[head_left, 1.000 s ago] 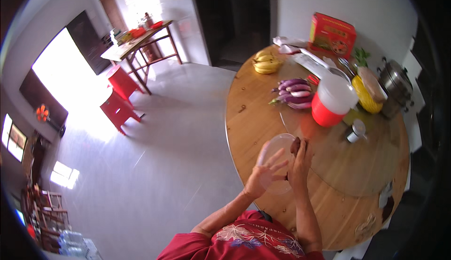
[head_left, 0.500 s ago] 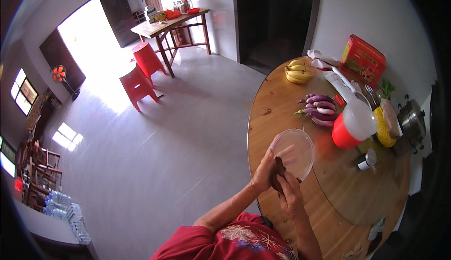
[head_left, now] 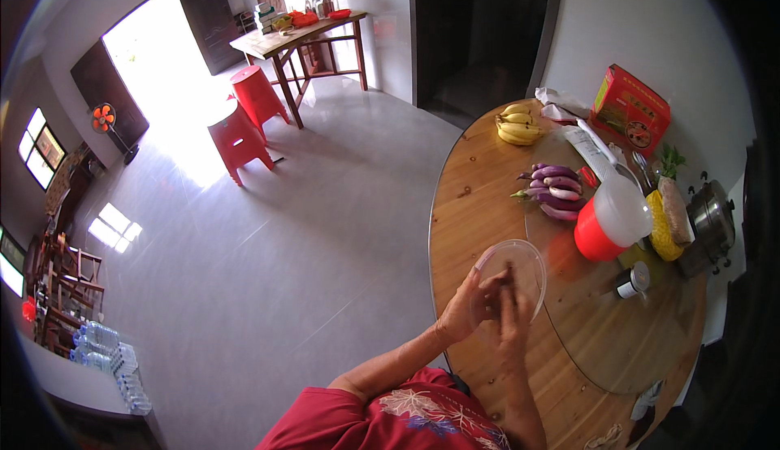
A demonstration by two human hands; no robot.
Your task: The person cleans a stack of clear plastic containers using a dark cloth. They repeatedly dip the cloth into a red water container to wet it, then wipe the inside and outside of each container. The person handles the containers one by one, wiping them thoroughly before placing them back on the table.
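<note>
Right fingers [head_left: 508, 310] now sit higher across clear disc [head_left: 530, 268].

Wooden table [head_left: 471, 230] with bananas [head_left: 517, 130], purple eggplants [head_left: 561, 192], 1 red box [head_left: 634, 110]

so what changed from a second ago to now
The left hand, spread open before, has curled in toward the right hand at the clear plastic disc; blur hides any change of hold. Though the view shifted, bananas, eggplants and red container stayed put.
</note>
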